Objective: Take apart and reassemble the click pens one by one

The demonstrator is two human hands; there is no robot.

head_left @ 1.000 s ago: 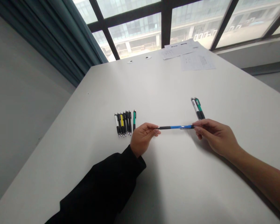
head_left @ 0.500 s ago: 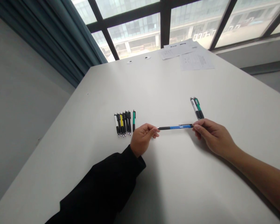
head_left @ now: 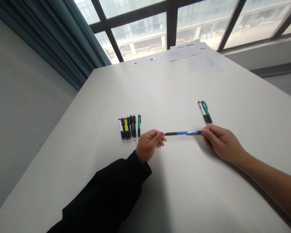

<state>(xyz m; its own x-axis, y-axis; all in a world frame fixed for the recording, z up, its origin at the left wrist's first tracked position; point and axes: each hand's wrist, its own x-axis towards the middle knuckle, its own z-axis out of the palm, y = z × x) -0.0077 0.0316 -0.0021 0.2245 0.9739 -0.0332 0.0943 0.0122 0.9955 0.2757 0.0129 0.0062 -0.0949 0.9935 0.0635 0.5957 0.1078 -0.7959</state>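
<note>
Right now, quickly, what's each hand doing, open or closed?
Left hand: curled, fingertips at one end of the blue pen; grip cannot be told.
Right hand: closed, holding the other end.

Your left hand [head_left: 147, 146] has the row of pens [head_left: 129, 128] close by at 10 o'clock, and your right hand [head_left: 223, 144] has the two pens [head_left: 205, 112] just off at 11 o'clock. The blue pen [head_left: 181, 133] spans the gap between the hands. You have free room at 6 o'clock over the white surface [head_left: 184, 194], and beyond both pen groups up to the papers [head_left: 194, 56] at 12 o'clock
</note>
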